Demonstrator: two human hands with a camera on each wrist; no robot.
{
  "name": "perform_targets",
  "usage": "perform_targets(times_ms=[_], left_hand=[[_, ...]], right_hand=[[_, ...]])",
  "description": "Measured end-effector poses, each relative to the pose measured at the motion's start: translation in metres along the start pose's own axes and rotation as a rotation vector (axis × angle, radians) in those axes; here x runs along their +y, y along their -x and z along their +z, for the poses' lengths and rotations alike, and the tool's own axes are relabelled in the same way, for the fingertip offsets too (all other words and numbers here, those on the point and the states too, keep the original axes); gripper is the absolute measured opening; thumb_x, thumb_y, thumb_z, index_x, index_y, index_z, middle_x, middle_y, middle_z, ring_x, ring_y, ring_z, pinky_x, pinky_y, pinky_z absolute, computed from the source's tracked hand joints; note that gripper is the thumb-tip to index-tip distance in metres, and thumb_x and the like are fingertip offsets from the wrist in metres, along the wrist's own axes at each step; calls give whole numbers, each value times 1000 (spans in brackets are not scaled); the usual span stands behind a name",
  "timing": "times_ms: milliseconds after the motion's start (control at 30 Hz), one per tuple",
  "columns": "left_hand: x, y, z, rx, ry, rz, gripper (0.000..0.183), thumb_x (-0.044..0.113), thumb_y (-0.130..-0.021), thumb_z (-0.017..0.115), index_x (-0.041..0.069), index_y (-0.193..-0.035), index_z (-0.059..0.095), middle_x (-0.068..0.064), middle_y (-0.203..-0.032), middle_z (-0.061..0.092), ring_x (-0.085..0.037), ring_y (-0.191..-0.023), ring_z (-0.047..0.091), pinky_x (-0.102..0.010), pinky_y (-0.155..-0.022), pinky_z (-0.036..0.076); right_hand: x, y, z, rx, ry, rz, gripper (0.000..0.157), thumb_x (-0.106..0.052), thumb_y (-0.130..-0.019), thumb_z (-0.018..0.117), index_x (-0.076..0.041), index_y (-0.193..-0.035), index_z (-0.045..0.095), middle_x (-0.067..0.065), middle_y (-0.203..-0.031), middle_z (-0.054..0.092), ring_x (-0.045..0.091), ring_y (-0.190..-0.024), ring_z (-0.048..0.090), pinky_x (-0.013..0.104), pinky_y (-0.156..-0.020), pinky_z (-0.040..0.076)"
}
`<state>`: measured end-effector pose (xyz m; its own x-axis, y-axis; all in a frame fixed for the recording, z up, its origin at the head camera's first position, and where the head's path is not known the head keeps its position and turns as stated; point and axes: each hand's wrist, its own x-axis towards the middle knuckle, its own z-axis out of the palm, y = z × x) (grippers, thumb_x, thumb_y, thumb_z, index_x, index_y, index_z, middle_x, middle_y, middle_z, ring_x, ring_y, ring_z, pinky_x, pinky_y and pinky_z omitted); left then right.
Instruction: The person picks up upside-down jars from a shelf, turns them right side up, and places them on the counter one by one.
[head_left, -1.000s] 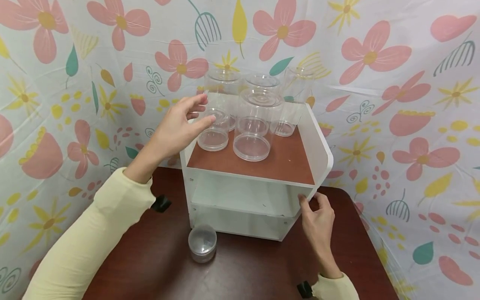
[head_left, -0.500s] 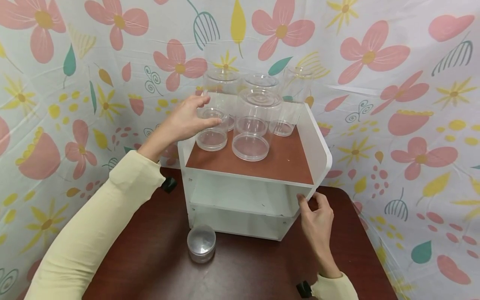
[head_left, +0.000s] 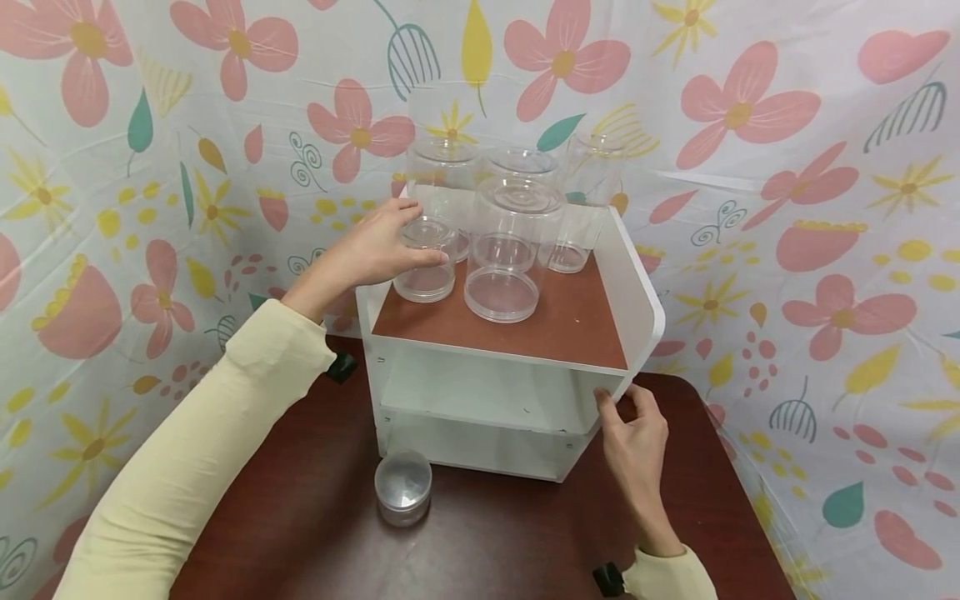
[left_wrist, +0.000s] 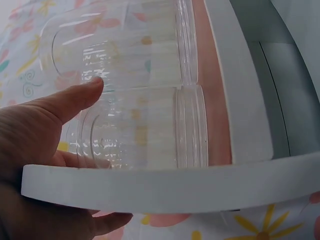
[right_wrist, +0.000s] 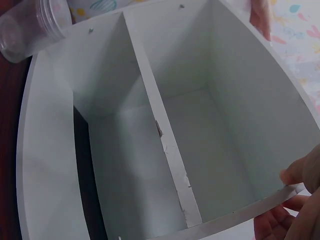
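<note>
In the head view my left hand (head_left: 382, 246) is at the upper part of a short clear plastic jar (head_left: 423, 285) at the left of the shelf's top. Seen from the left wrist, the straight thumb (left_wrist: 82, 100) spans the near side of this jar (left_wrist: 155, 132). One finger shows at its base end, another outside the side panel (left_wrist: 150, 187). My right hand (head_left: 637, 442) pinches the right side panel of the white shelf unit (head_left: 480, 342); its thumb (right_wrist: 300, 167) is on the inner face, fingers outside.
A taller clear jar (head_left: 510, 292) stands right of the short one, with several more behind. A round clear lidded container (head_left: 405, 487) sits on the dark table (head_left: 480, 550) before the shelf. Flowered cloth (head_left: 750, 167) hangs behind.
My left hand has moved right and then lowered over the short jar, its thumb now in front of it. The right hand keeps its hold on the shelf panel.
</note>
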<state>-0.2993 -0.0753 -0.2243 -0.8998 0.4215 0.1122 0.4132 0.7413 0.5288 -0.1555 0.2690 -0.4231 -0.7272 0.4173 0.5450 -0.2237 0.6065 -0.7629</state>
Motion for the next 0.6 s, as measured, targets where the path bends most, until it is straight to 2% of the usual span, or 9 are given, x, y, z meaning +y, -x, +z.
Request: perform_targets(times_ms=[167, 400, 600], left_hand=[[1, 0, 1, -3, -3, 6, 89, 44, -97, 71, -4, -160, 29, -17, -168, 24, -31, -155, 19, -49, -124, 20], [0, 1, 1, 37, 21, 10, 89, 43, -93, 77, -3, -158, 36, -17, -166, 30, -33, -153, 24, -50, -122, 24], [-1, 3, -1, 92, 101, 1, 90, 42, -89, 80, -2, -156, 40, -16, -163, 36, -30, -153, 27, -48, -121, 27]], right_hand=[[0, 0, 0, 0, -5, -6, 24, -9, -95, 74, 7, -112, 71, 18, -110, 72, 5, -91, 60, 11, -70, 43], [1, 0, 0, -2, -5, 2, 24, -8, -95, 74, 7, -113, 71, 17, -112, 71, 6, -94, 60, 12, -73, 43], [1, 0, 0, -2, 4, 6, 24, -9, -94, 74, 6, -112, 71, 17, -112, 72, 5, -94, 59, 13, -73, 43]])
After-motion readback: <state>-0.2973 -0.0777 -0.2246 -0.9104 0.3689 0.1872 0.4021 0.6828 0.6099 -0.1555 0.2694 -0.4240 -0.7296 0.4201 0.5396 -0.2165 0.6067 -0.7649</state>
